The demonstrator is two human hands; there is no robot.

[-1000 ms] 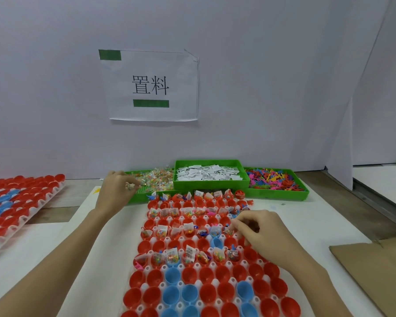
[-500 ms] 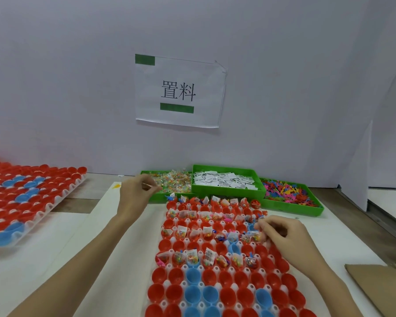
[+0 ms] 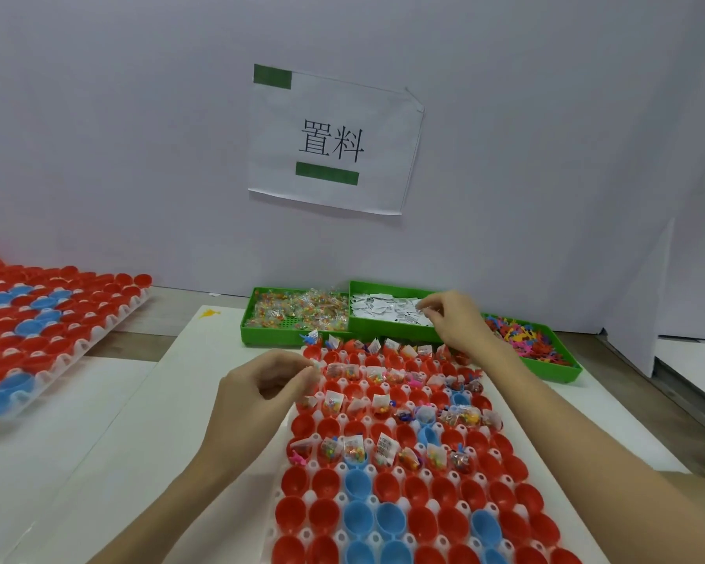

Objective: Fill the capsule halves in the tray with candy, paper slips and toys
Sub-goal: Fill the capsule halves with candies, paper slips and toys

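A white tray [image 3: 314, 466] of red and blue capsule halves lies in front of me; its far rows hold candy packets, paper slips and small toys, its near rows are bare. My left hand [image 3: 261, 392] hovers at the tray's far left edge and pinches a small candy packet [image 3: 315, 366]. My right hand [image 3: 456, 323] reaches over the green bin of paper slips [image 3: 387, 311], fingers curled, pinching slips. The green candy bin [image 3: 298, 311] sits left of it, the green toy bin [image 3: 526, 339] to the right.
A second tray of red and blue capsule halves [image 3: 37, 323] rests at the far left. A paper sign [image 3: 330, 140] hangs on the white wall behind the bins. The trays lie on white boards over a wooden table.
My left hand came back from the candy bin to the tray's left edge with a packet. My right hand left the tray and reached up to the paper slip bin.
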